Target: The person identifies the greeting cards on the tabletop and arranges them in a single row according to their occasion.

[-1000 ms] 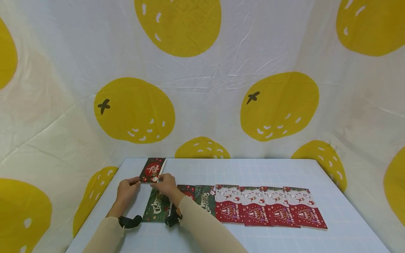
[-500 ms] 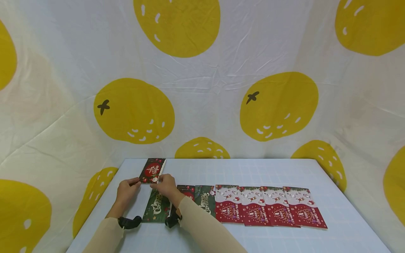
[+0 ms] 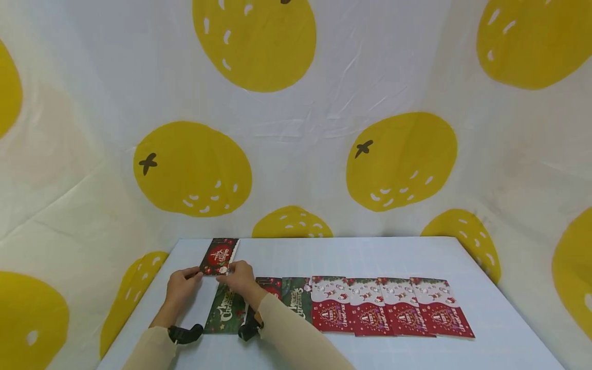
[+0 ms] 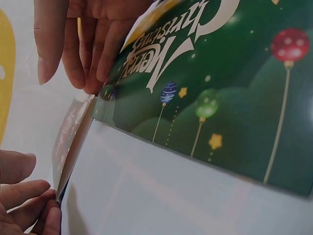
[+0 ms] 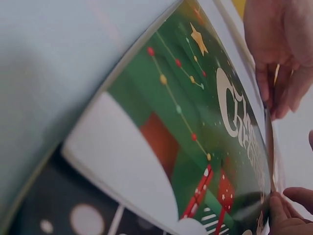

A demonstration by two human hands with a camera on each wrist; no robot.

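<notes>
A dark Christmas card [image 3: 217, 258] with a red round emblem lies at the far left of the table. My left hand [image 3: 181, 292] pinches its near left corner between thumb and fingers. At its near right corner, my right hand [image 3: 240, 277] holds the edge with the thumb and fingertips. From the left wrist view, the card [image 4: 69, 134] is seen edge-on, slightly raised between both hands. Just nearer than it lies a green "Merry Christmas" card [image 3: 224, 312], partly covered by my right hand and overlapping a dark card at its right side.
To the right, a row of overlapping cards runs across the table [image 3: 370, 257]: a dark red one [image 3: 272, 283] partly behind my right forearm, a green one [image 3: 296, 295], and several red-and-white ones [image 3: 330, 304]. A patterned curtain [image 3: 296, 169] hangs behind the table.
The head view has tilted up a little, so everything sits slightly lower in it. Both hands stay on the same card corners, and the cards keep their places.
</notes>
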